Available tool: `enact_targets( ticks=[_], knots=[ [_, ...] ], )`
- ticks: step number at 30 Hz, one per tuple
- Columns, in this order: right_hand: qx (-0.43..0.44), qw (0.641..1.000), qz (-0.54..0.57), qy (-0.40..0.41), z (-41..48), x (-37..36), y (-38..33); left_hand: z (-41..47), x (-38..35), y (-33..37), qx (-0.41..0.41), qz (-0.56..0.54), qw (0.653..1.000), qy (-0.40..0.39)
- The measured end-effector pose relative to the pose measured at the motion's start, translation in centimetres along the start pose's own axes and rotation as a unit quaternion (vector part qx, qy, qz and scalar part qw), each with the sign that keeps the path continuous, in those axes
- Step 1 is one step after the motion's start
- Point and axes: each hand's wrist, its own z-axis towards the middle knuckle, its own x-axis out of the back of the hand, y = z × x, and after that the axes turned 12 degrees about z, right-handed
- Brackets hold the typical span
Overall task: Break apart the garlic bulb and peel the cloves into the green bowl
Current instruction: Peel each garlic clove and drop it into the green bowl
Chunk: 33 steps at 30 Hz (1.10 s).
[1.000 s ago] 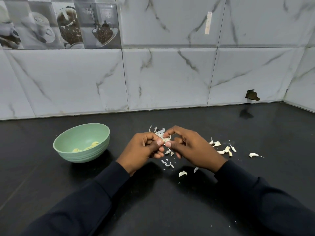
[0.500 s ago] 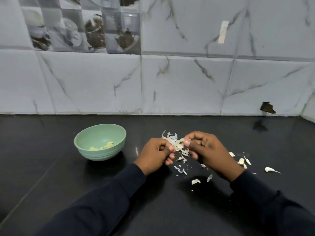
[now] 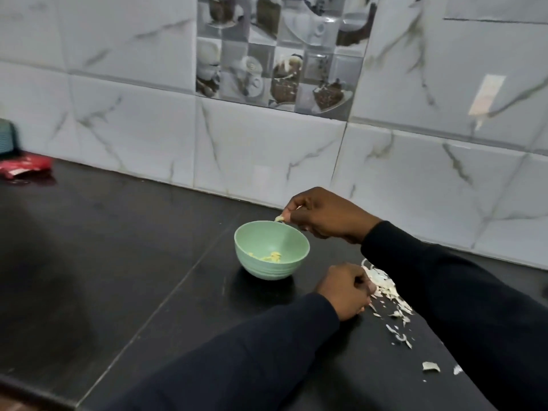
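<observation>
A green bowl [image 3: 271, 250] stands on the black counter with a few peeled cloves [image 3: 271, 256] at its bottom. My right hand [image 3: 326, 216] hovers over the bowl's far right rim and pinches a pale garlic clove [image 3: 279, 218] in its fingertips. My left hand [image 3: 345, 290] rests on the counter to the right of the bowl, its fingers curled beside a heap of white garlic skins [image 3: 385, 287]. Whether it holds a piece of the bulb is hidden by the fingers.
Loose skin scraps [image 3: 400, 333] trail to the right along the black counter [image 3: 118, 262]. A red packet [image 3: 25, 169] and a dark object [image 3: 7, 139] sit at the far left by the marble tile wall [image 3: 267, 149].
My right hand left the bulb and moved left over the bowl with a clove. The camera turned left, so the bowl and skins now sit further right.
</observation>
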Motion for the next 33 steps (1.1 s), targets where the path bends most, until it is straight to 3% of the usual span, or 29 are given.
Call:
enact_targets(
  ticks=[7, 14, 17, 22, 26, 33],
  knots=[
    [-0.059, 0.998, 0.027, 0.000, 1.5, -1.3, 0.5, -0.3, 0.6, 0.5, -0.019, 0.053, 0.998, 0.000],
    [-0.039, 0.979, 0.202, 0.009, -4.0, 2.6, 0.8, 0.4, 0.0, -0.1, -0.006, -0.007, 1.000, 0.004],
    [-0.059, 0.965, 0.250, 0.054, -8.4, 4.9, 3.2, 0.7, -0.2, -0.3, -0.008, -0.014, 1.000, 0.009],
    [-0.169, 0.908, 0.358, 0.138, -14.8, 7.3, 9.1, 1.2, -0.2, -0.8, -0.033, 0.023, 0.997, 0.061],
    [-0.191, 0.867, 0.430, 0.162, -18.2, 7.7, 12.4, 1.0, -0.6, -0.3, -0.057, 0.050, 0.992, 0.098],
    [-0.173, 0.885, 0.396, 0.172, -18.5, 6.9, 13.5, 0.3, -1.4, 0.9, -0.097, 0.113, 0.984, 0.098]
  ],
)
